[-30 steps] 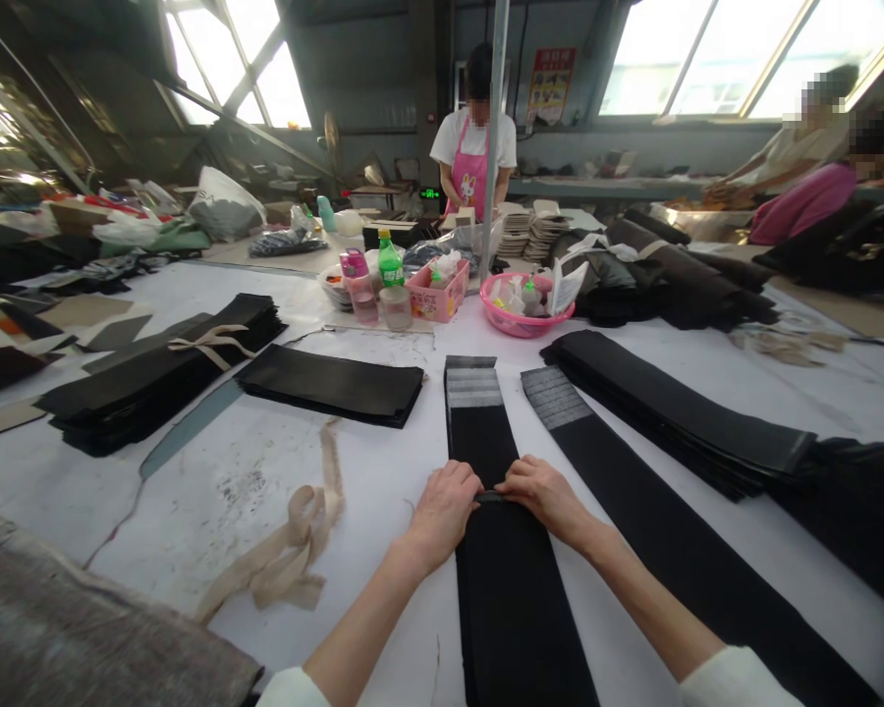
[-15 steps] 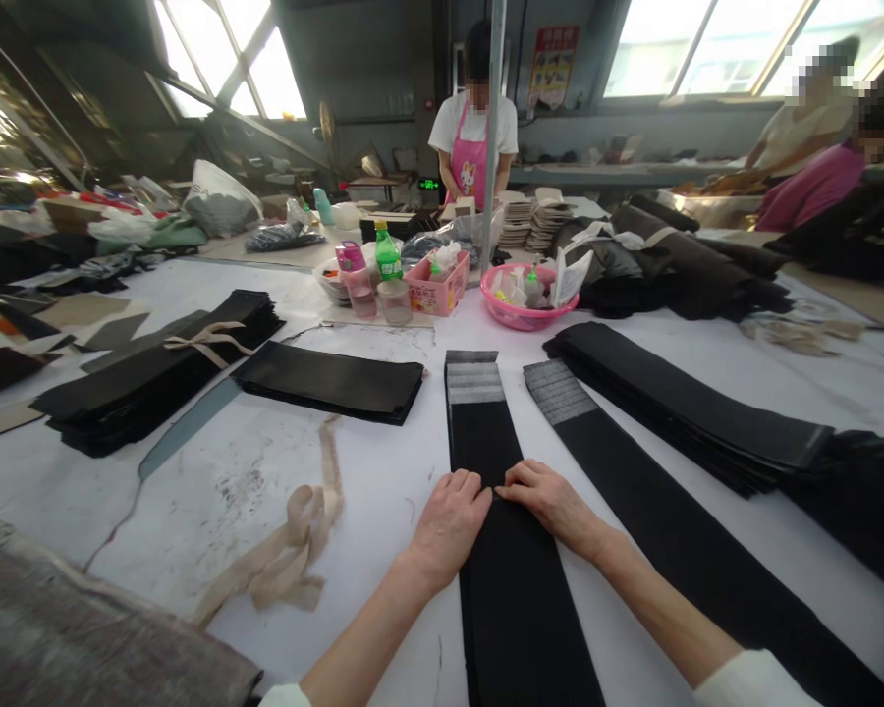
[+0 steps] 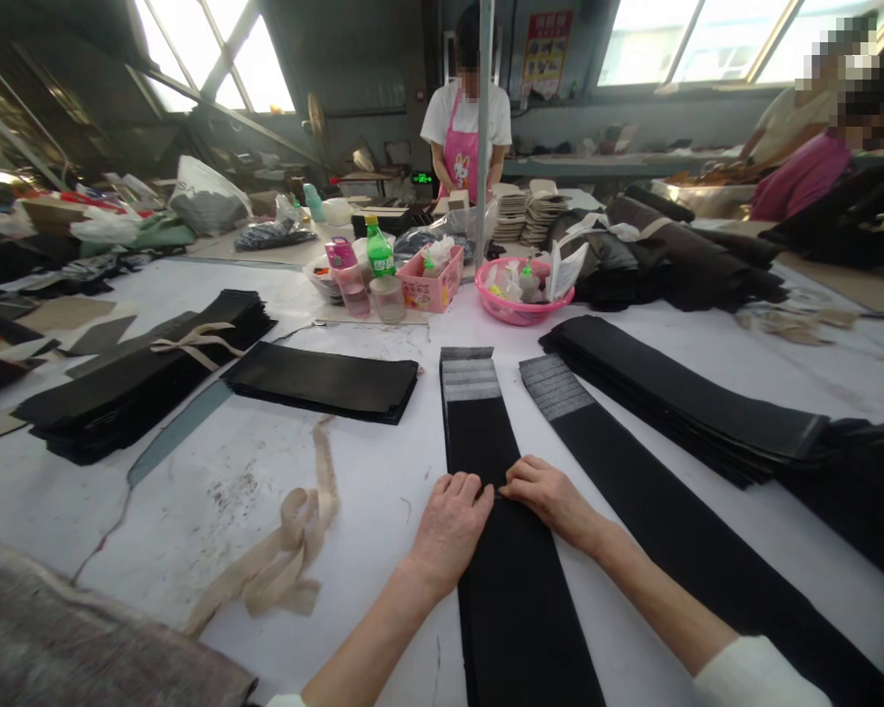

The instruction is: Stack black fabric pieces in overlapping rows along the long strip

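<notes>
A long stack of black fabric strips (image 3: 516, 599) runs up the table in front of me, its far ends fanned out into grey bands. My left hand (image 3: 453, 525) rests at the stack's left side, fingers curled, thumb and fingertips pinched on the top strip. From the right, my right hand (image 3: 549, 499) pinches the same strip, its fingertips almost touching the left ones. What lies between the fingertips is too small to make out beyond the strip's edge. Just right of my hands lies a second stack of black strips (image 3: 663, 511) with a grey-lined end.
Left are a short black stack (image 3: 324, 378), a tied black bundle (image 3: 147, 383) and a loose beige cloth strip (image 3: 295, 550). A thick black stack (image 3: 678, 393) lies right. Farther back stand a pink basin (image 3: 523, 312), a green bottle (image 3: 379, 250), a metal pole (image 3: 484, 147) and a co-worker (image 3: 464, 137).
Both hands keep their pinch on the black strip, with only a slight shift of the fingertips. The whole view has moved a little.
</notes>
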Demonstrator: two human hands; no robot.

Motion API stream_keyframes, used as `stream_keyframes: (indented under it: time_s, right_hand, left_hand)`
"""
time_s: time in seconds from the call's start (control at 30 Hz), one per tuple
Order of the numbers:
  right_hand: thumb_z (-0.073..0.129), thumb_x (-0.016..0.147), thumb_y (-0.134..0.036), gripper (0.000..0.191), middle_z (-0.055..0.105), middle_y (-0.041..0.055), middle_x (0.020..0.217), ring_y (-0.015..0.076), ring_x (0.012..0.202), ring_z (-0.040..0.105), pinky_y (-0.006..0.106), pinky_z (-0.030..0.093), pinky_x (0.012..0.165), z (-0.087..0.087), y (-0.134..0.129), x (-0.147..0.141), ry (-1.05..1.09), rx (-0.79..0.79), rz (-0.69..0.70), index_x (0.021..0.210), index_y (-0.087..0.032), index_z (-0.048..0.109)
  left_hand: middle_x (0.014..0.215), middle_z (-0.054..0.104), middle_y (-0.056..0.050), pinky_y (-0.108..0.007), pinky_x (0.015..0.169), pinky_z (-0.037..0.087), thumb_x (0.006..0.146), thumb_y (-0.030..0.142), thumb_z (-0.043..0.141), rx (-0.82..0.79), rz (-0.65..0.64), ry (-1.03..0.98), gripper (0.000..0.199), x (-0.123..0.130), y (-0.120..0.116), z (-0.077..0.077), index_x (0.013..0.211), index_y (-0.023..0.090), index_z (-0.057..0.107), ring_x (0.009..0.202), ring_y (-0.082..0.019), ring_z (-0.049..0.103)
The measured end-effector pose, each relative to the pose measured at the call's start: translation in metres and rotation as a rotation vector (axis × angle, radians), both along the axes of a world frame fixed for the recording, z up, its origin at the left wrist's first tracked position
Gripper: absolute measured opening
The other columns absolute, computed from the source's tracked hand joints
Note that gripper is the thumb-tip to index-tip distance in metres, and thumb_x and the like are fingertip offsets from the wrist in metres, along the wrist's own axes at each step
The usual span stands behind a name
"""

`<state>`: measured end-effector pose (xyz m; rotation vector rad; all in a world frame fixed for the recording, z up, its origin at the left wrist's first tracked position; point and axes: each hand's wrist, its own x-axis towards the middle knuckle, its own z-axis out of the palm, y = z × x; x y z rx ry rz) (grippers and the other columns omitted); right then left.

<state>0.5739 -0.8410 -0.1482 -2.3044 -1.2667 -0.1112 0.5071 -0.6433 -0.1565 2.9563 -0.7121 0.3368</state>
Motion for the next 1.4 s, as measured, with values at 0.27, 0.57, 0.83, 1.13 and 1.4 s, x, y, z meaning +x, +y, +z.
stream_keyframes:
  time_s: [0.27, 0.57, 0.83, 1.13, 1.4]
  right_hand:
    - [0.051, 0.094, -0.022, 0.018, 0.062, 0.0038, 0.094, 0.0154, 0.09, 0.054, 0.027, 0.048, 0.079, 0.003, -0.008, 0.006, 0.091, -0.024, 0.043, 0.1, -0.022, 0.069]
    - [0.05, 0.094, -0.019, 0.019, 0.062, 0.0046, 0.095, 0.0165, 0.091, 0.054, 0.03, 0.048, 0.08, -0.001, -0.007, 0.0, -0.017, -0.063, 0.028, 0.099, -0.021, 0.068]
    - [0.052, 0.094, -0.022, 0.017, 0.063, 0.003, 0.095, 0.0166, 0.091, 0.054, 0.031, 0.045, 0.08, 0.0, -0.007, -0.003, -0.076, -0.106, -0.017, 0.099, -0.023, 0.068]
    - [0.052, 0.094, -0.023, 0.017, 0.062, 0.0033, 0.094, 0.0169, 0.089, 0.054, 0.031, 0.045, 0.078, 0.001, -0.007, -0.004, -0.075, -0.125, -0.035, 0.099, -0.024, 0.068]
    - [0.051, 0.094, -0.02, 0.025, 0.06, 0.0031, 0.097, 0.0166, 0.092, 0.053, 0.031, 0.045, 0.081, 0.0, -0.007, -0.005, -0.084, -0.149, -0.041, 0.112, -0.03, 0.065]
  left_hand:
    - [0.101, 0.054, -0.007, -0.039, 0.085, 0.045, 0.091, 0.017, 0.052, 0.039, 0.006, 0.016, 0.031, -0.001, -0.003, 0.001, 0.121, 0.02, 0.053, 0.097, -0.022, 0.052]
    - [0.102, 0.054, -0.007, -0.04, 0.083, 0.045, 0.091, 0.018, 0.051, 0.053, -0.003, -0.009, 0.033, -0.002, -0.005, 0.003, 0.124, 0.022, 0.052, 0.096, -0.023, 0.051]
    - [0.099, 0.054, -0.007, -0.039, 0.08, 0.046, 0.09, 0.016, 0.052, 0.049, 0.001, -0.033, 0.03, -0.002, -0.007, 0.005, 0.12, 0.02, 0.054, 0.092, -0.023, 0.052]
    - [0.096, 0.054, -0.006, -0.038, 0.081, 0.047, 0.09, 0.014, 0.052, 0.042, -0.007, -0.017, 0.025, 0.001, -0.005, 0.003, 0.115, 0.017, 0.055, 0.09, -0.022, 0.051]
    - [0.094, 0.054, -0.006, -0.037, 0.079, 0.047, 0.091, 0.013, 0.05, 0.048, -0.038, 0.004, 0.016, 0.002, -0.005, 0.006, 0.105, 0.015, 0.057, 0.091, -0.023, 0.051]
